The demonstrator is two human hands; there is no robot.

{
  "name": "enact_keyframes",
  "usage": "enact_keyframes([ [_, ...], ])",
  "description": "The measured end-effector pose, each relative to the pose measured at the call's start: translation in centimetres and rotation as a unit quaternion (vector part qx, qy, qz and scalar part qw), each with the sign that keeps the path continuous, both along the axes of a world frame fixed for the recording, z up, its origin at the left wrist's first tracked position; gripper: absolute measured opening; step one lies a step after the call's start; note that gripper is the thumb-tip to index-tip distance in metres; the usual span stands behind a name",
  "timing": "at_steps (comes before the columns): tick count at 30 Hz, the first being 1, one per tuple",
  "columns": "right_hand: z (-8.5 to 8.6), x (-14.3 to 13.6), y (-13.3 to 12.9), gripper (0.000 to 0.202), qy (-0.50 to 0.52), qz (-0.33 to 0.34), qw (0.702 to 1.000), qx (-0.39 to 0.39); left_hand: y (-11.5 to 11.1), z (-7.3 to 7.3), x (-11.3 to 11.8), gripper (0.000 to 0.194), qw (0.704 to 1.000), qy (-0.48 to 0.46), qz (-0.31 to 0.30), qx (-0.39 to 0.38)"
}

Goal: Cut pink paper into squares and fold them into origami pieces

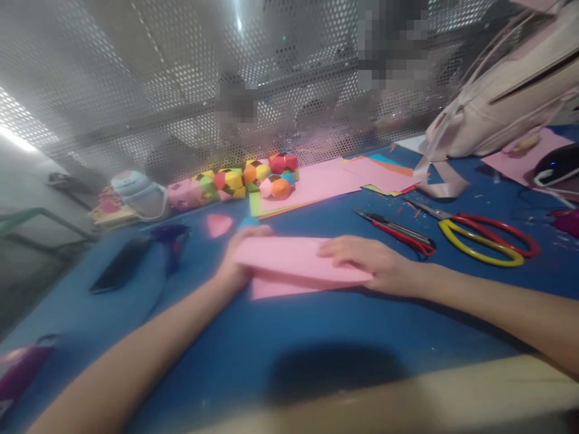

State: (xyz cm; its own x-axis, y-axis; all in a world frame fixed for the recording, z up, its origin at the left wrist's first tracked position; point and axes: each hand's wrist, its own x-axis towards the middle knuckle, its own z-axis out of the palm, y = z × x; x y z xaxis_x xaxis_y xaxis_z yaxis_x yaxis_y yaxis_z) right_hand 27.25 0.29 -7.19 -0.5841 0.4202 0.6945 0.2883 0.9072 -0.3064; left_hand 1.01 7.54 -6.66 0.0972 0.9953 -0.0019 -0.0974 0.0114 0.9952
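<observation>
A sheet of pink paper [294, 259] lies folded over on itself in front of me, its lower layer showing along the near edge. Around its left end my left hand [242, 253] is closed, with part of the fingers behind the paper and blurred. My right hand [366, 259] grips the right end, fingers bent on top and thumb near the fold. Just beyond the right hand lies a red and black utility knife [398, 234]. Scissors [484, 235] with red and yellow handles rest farther right.
Colourful folded-paper balls [230, 184] line the back beside stacked pink sheets [335, 181]. A hot glue gun [170, 241] and a dark phone [120, 265] lie left. A pale bag [511, 90] stands back right. Perforated metal [190, 78] rises behind the blue table [217, 361].
</observation>
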Motion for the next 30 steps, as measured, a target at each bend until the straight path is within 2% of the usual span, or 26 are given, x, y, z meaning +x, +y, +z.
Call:
enact_keyframes([
  [3, -1.4, 1.8, 0.0, 0.028, -0.047, -0.004, 0.998, 0.030, 0.2, 0.3, -0.9, 0.014, 0.992, 0.088, -0.081, 0.046],
  [5, -1.6, 2.7, 0.2, 0.030, -0.060, -0.014, 0.998, 0.034, 0.8, 0.4, -1.7, 0.015, 0.968, 0.184, -0.142, 0.095],
  [7, -1.6, 3.0, 0.5, 0.035, -0.076, -0.025, 0.996, 0.036, 1.7, 0.5, -2.6, 0.018, 0.939, 0.260, -0.179, 0.139],
  [9, -1.4, 2.9, 0.7, 0.042, -0.096, -0.032, 0.994, 0.044, 2.6, 0.6, -3.2, 0.020, 0.927, 0.299, -0.157, 0.164],
  [12, -1.1, 2.6, 0.8, 0.047, -0.116, -0.029, 0.991, 0.058, 2.9, 0.9, -3.4, 0.020, 0.930, 0.329, -0.042, 0.158],
  [14, -1.0, 2.5, 0.8, 0.049, -0.122, -0.031, 0.990, 0.063, 2.2, 1.6, -3.0, 0.022, 0.929, 0.342, -0.004, 0.143],
  [16, -1.0, 2.5, 0.7, 0.050, -0.125, -0.034, 0.989, 0.067, 1.0, 2.6, -2.6, 0.023, 0.924, 0.348, -0.044, 0.152],
  [18, -0.9, 2.5, 0.6, 0.046, -0.134, -0.041, 0.988, 0.063, -0.2, 3.6, -2.5, 0.030, 0.908, 0.355, -0.116, 0.191],
  [19, -0.8, 2.6, 0.6, 0.043, -0.139, -0.045, 0.987, 0.059, -0.7, 3.8, -2.6, 0.030, 0.890, 0.361, -0.158, 0.230],
  [21, -0.6, 2.6, 0.5, 0.038, -0.149, -0.051, 0.986, 0.056, -1.4, 3.9, -2.9, 0.032, 0.826, 0.384, -0.247, 0.330],
  [23, -0.3, 2.6, 0.5, 0.035, -0.158, -0.052, 0.984, 0.062, -1.5, 3.2, -3.4, 0.040, 0.755, 0.411, -0.289, 0.421],
  [24, -0.1, 2.6, 0.6, 0.034, -0.161, -0.052, 0.983, 0.068, -1.5, 2.6, -3.7, 0.042, 0.727, 0.424, -0.292, 0.454],
  [26, 0.2, 2.7, 0.7, 0.032, -0.166, -0.056, 0.981, 0.079, -1.3, 1.3, -4.2, 0.036, 0.690, 0.443, -0.279, 0.500],
  [30, 0.7, 3.0, 0.8, 0.028, -0.185, -0.068, 0.973, 0.117, -1.0, -0.7, -4.8, 0.026, 0.658, 0.441, -0.239, 0.561],
])
